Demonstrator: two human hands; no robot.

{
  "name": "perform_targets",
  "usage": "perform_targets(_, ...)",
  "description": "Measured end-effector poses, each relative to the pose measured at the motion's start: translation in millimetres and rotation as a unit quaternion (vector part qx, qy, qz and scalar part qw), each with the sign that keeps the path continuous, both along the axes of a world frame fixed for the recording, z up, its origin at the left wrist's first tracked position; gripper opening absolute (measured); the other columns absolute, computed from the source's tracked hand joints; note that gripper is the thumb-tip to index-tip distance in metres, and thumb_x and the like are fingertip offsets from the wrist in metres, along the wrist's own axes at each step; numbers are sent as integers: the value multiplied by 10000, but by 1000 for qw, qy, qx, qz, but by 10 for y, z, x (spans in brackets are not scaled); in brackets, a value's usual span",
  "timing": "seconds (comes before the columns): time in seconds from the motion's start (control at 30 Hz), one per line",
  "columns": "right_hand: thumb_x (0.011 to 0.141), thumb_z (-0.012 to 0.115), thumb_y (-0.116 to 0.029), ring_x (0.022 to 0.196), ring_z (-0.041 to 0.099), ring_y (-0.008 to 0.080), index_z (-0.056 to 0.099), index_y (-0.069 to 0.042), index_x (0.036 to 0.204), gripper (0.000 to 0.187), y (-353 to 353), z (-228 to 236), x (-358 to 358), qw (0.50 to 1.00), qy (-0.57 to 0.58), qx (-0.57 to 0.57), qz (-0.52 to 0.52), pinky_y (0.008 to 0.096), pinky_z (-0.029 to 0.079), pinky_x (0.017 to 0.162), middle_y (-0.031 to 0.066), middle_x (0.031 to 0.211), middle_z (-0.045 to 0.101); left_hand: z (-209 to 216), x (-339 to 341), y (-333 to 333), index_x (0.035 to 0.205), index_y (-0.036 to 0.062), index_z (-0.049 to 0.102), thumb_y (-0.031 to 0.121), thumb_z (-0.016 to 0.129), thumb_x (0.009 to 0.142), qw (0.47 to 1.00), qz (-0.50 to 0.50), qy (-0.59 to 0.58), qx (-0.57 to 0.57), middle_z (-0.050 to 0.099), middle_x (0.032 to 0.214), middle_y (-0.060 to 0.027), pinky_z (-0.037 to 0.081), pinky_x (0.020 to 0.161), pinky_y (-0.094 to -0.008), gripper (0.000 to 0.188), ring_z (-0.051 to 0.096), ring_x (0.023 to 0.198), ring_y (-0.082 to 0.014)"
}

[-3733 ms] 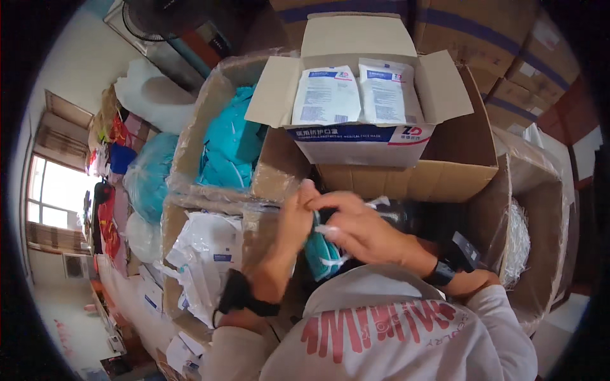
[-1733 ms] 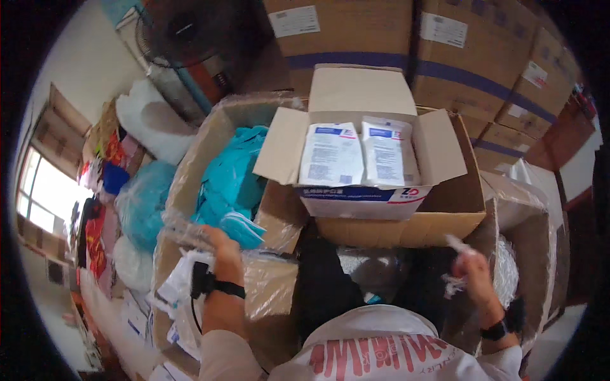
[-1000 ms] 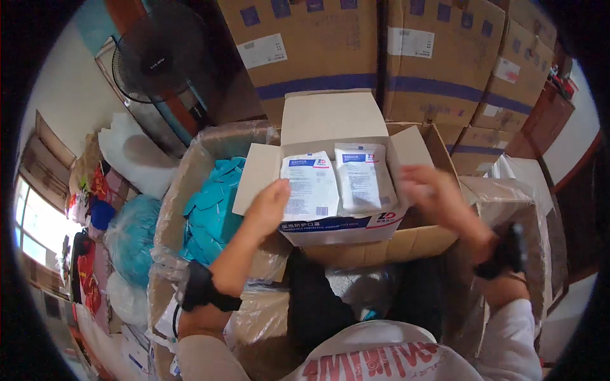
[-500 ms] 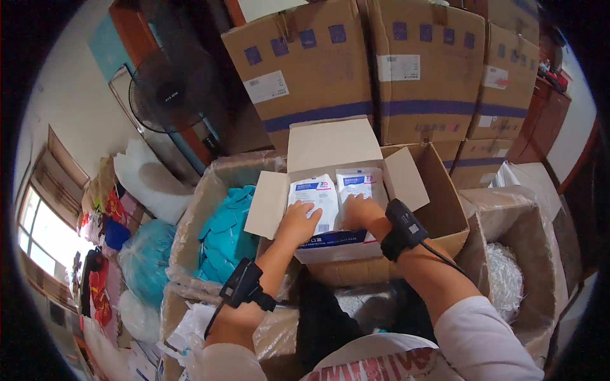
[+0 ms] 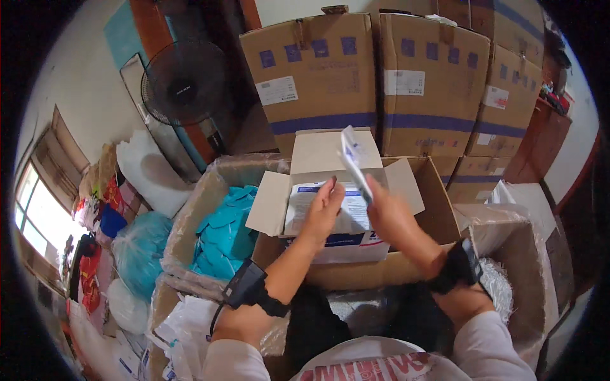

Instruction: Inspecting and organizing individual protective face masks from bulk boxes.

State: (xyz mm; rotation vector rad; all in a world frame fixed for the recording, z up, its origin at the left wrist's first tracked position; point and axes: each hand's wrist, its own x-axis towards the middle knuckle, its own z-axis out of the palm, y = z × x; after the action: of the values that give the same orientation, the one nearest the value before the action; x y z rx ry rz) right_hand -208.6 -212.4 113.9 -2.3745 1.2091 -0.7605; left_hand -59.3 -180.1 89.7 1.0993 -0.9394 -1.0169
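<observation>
Right now my right hand [image 5: 389, 206] is closed on one white packet [image 5: 357, 159], which I hold up at a slant above the open white box [image 5: 349, 255]. My grip covers the packet's near end, and its face is turned so far edge-on and so blurred that little of it can be made out. My left hand [image 5: 323, 213] is raised just beside it, apart from my right, fingers pointing up and away; whether something is pinched at the fingertips I cannot tell.

Below my hands, more white packets [image 5: 305, 213] lie in the box, partly covered by my fingers, so I can't count them. The box's front is partly blocked by my right hand and wrist. Behind it and to its right stands a larger brown carton [image 5: 438, 203]; how the box is supported there is hidden.

To the left, turquoise pieces [image 5: 222, 235] are heaped in a plastic-lined carton [image 5: 181, 241], their lower layers out of sight. Nearer on the left, crumpled white wrappers [image 5: 187, 324] run down towards the lower edge, half behind my forearm. On the right, a bundle of white strands [image 5: 499, 286] is partly hidden by my black wristband [image 5: 459, 267]. Far off, sealed cartons [image 5: 318, 76] are stacked, the rightmost ones cut off at the top, beside a dim, dark fan [image 5: 184, 82].
</observation>
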Motion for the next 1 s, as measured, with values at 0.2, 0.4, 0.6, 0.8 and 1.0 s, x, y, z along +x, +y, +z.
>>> perform_targets(0.2, 685, 627, -109, 1033, 487, 373, 365, -34, 1244, 623, 601, -185, -104, 982, -63, -139, 108, 413, 448, 790, 214, 1226, 423, 173, -311, 169, 1176, 19, 441, 278, 477, 892, 992, 16, 113, -47, 515, 1094, -81, 390, 835, -276, 386, 484, 963, -136)
perform_targets(0.4, 658, 699, -329, 1097, 452, 328, 416, -56, 1225, 690, 695, 215, -459, 954, -122, -251, 105, 407, 367, 904, 163, 1229, 435, 176, 106, 628, 1262, -10, 353, 131, 420, 892, 979, -69, -174, -81, 472, 1188, -114, 307, 956, -305, 401, 431, 1101, -181)
perform_targets(0.6, 749, 637, -286, 893, 553, 308, 530, -60, 1043, 386, 601, 280, -450, 981, -110, -91, 131, 373, 445, 744, 170, 994, 555, 371, 114, 1042, 1321, 1, 261, 118, 467, 872, 934, -262, -243, 30, 412, 1245, -135, 277, 980, -300, 507, 367, 1157, -171)
perform_targets(0.8, 818, 586, -262, 584, 577, 312, 516, -39, 836, 235, 771, -144, -419, 986, -147, 19, 77, 353, 444, 521, 168, 674, 570, 229, 99, 1121, 1022, 19, 492, 207, 542, 854, 951, -198, -223, 85, 580, 875, -71, 436, 737, -301, 257, 557, 818, -163)
perform_targets(1.0, 813, 591, -285, 600, 574, 322, 484, -42, 849, 268, 902, -489, -456, 954, -103, 227, 166, 372, 432, 521, 169, 652, 564, 212, 223, 1201, 971, 57, 536, 243, 475, 865, 788, -236, -567, 39, 596, 795, -156, 443, 647, -383, 223, 593, 764, -305)
